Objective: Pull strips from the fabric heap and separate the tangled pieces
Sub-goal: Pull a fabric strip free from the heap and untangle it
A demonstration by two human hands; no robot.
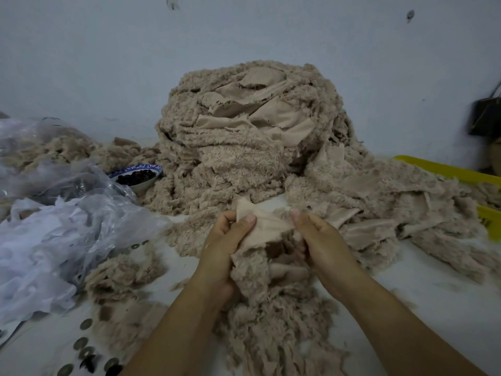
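Observation:
A tall heap of beige fuzzy fabric strips (244, 137) rises at the middle of the table against the wall, spilling to the right. In front of it, my left hand (225, 248) and my right hand (322, 245) both grip one beige fabric strip (267, 226), smooth side up, stretched between them. My left thumb presses on its top edge; my right fingers pinch its right end. The strip's fuzzy tail (271, 321) hangs down toward me between my forearms.
Clear plastic bags (54, 234) with more scraps lie at the left. A blue-and-white bowl (138, 176) of dark pieces stands beside the heap. A yellow tray (461, 175) sits at the right. Loose fuzzy tufts (122, 272) and several coins (84, 346) lie near the front left.

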